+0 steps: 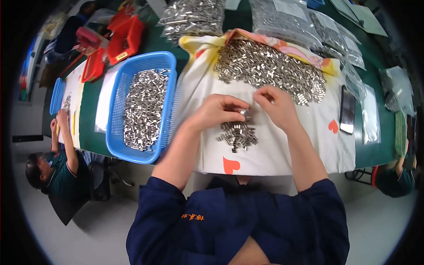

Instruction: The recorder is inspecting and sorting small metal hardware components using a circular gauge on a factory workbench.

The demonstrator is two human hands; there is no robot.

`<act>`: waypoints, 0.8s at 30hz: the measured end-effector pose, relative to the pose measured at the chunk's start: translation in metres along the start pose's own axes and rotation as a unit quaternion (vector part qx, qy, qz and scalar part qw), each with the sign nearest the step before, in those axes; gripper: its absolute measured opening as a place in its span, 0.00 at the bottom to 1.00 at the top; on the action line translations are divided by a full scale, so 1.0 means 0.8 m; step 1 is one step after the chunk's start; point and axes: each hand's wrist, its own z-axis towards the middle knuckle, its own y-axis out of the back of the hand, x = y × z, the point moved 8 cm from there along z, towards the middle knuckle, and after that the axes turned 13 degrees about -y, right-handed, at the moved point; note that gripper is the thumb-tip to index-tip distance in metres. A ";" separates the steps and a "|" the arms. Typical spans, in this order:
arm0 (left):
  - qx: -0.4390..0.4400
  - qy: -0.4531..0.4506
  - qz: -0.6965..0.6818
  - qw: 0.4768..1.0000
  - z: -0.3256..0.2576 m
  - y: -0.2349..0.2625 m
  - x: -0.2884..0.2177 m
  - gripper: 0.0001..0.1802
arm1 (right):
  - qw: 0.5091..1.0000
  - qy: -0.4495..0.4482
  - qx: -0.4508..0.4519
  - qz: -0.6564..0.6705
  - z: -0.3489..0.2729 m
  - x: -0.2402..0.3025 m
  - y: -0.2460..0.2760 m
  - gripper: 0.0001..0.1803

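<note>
My left hand [216,110] is closed, thumb and fingers pinching a shiny small metal piece [243,113] just above a little pile of short metal pieces [237,136] on the cloth. Close by on its right, my right hand [274,105] has its fingertips curled together; whatever is between them is hidden. Beyond both hands a large heap of the same small silvery pieces [269,66] spreads over the white cloth [274,148], which has red hearts and a coloured border.
A blue plastic basket [111,115] of metal pieces stands left. Clear bags of metal parts [192,17] lie at the back. A dark phone [347,109] rests on the right. Red bins [126,39] sit far left. Another person [59,172] works at the left; one more is partly visible right.
</note>
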 end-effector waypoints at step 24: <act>-0.199 -0.093 -0.333 0.917 -0.047 0.033 -0.012 0.19 | 0.995 -0.018 0.094 -0.029 -0.015 0.006 -0.035 0.08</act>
